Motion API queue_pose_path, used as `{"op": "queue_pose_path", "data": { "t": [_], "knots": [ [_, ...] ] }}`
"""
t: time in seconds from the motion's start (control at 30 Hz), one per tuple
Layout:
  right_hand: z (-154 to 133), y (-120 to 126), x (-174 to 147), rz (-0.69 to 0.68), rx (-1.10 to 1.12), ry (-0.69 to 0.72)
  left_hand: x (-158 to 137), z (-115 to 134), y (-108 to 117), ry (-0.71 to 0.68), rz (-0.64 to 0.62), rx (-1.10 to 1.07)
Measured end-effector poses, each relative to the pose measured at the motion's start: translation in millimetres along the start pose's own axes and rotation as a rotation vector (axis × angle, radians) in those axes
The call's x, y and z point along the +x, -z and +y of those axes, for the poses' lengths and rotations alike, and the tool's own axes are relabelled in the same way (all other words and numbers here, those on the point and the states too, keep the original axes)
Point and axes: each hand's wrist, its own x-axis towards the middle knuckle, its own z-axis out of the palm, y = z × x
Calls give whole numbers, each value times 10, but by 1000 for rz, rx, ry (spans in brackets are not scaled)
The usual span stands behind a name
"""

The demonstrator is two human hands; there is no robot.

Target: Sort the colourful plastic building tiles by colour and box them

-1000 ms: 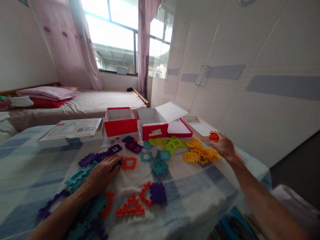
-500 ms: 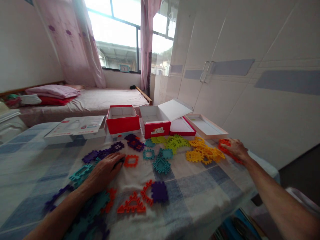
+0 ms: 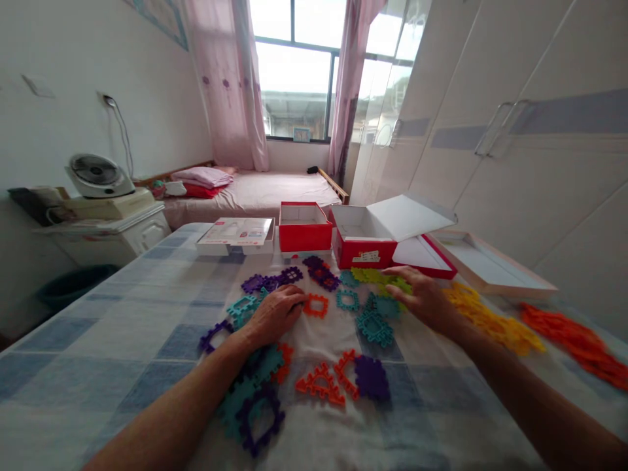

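My left hand (image 3: pixel 277 311) rests on the cloth with its fingers bent together; something dark shows at the fingertips, too small to make out. Just right of it lies an orange square frame piece (image 3: pixel 316 305), and turquoise pieces (image 3: pixel 242 306) lie to its left. Over the lime green toothed pieces (image 3: pixel 369 275) is my right hand (image 3: pixel 417 294), fingers apart, partly covering them. Nearby are turquoise linked pieces (image 3: pixel 375 329) and purple pieces (image 3: pixel 324 275). Closer to me lie an orange triangle piece (image 3: pixel 321 386) and a solid purple square piece (image 3: pixel 371 377).
Along the table's far side stand a red box (image 3: pixel 305 237), a second red box (image 3: pixel 367 252) with its white flap raised, a white box (image 3: pixel 235 235) and a shallow tray (image 3: pixel 490 265). Yellow pieces (image 3: pixel 490 317) and orange pieces (image 3: pixel 574 340) lie in piles at right.
My right hand has left the orange pile and moved left to the lime green pieces. The view has turned left, bringing the fan into sight. My left hand stays beside the orange square.
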Motion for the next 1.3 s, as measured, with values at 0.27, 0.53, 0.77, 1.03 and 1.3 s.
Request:
{"op": "queue_pose_path", "data": {
  "t": [0.27,0.53,0.77,1.03,1.3],
  "knots": [
    [-615,-811,568,-210,-241,17,-12,-28,-36,-6,34,-2],
    [-583,-938,670,-180,-277,-11,-3,-8,-34,5,42,-1],
    [-705,-838,759,-82,16,-93,9,16,-14,16,31,17],
    [-857,-1036,1045,-170,-108,-115,-3,-29,-49,5,36,23],
    [-658,-1155,1134,-285,-256,-219,-4,-16,-41,12,25,32]
  ]
}}
